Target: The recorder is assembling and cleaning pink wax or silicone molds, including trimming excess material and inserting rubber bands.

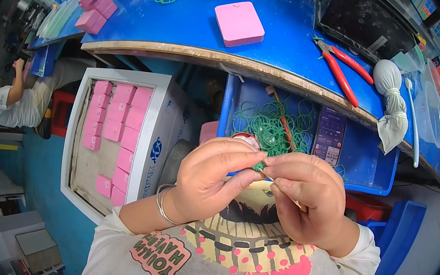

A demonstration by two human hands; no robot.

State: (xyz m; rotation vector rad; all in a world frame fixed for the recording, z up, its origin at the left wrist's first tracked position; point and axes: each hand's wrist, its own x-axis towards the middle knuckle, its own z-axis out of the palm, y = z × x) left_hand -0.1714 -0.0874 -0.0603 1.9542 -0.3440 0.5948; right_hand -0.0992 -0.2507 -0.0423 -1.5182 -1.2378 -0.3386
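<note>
My left hand (218,173) and my right hand (309,195) meet in front of my chest, at the near edge of a blue tray (368,164). The fingertips of my left hand are pinched on a small green piece (258,166), mostly hidden by the fingers. A thin tan stick (295,202) runs through my closed right hand, its tip close to the green piece. Beyond my fingers, the tray holds a tangled heap of thin green rings (268,127). A stick with a red section (287,129) lies across the heap. Beside it rests a phone (329,135) with a lit screen.
On the blue bench lie a pink block (239,23), red-handled pliers (343,70), a tied cloth bag (388,84) and a white-handled brush (411,122). An open white case (156,129) with several pink blocks stands left. A person (11,95) sits far left.
</note>
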